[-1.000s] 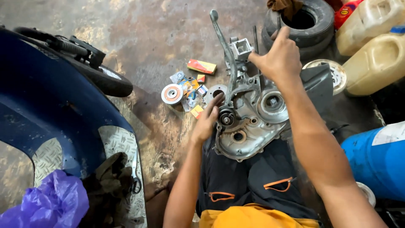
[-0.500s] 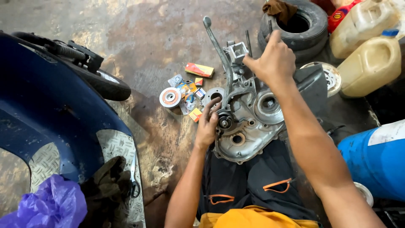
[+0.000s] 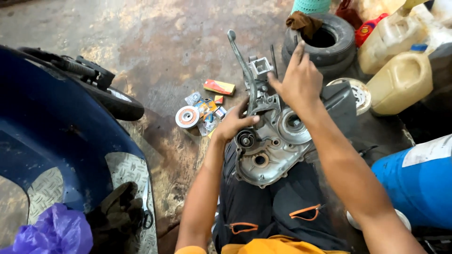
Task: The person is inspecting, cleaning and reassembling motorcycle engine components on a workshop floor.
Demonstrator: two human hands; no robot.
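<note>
The heavy, rigid, oily engine casing (image 3: 273, 150) on the lap is gripped at its rim by the left hand (image 3: 234, 124); the right hand (image 3: 299, 82), fingers spread, is pressed on its top.

Tyre (image 3: 329, 40), jugs (image 3: 400, 80) crowd right; bare floor (image 3: 155, 51) open left.

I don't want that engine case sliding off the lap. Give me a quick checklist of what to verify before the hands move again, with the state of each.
1. Engine case resting on the lap: ok, it lies across the dark trousers.
2. Left hand steadying the case: ok, it grips the case's left edge.
3. Right hand on the case's top end: ok, though what its fingers hold is hidden.
4. Lever fastened: cannot tell.
5. Small parts within reach: ok, on the floor just left of the case.
</note>
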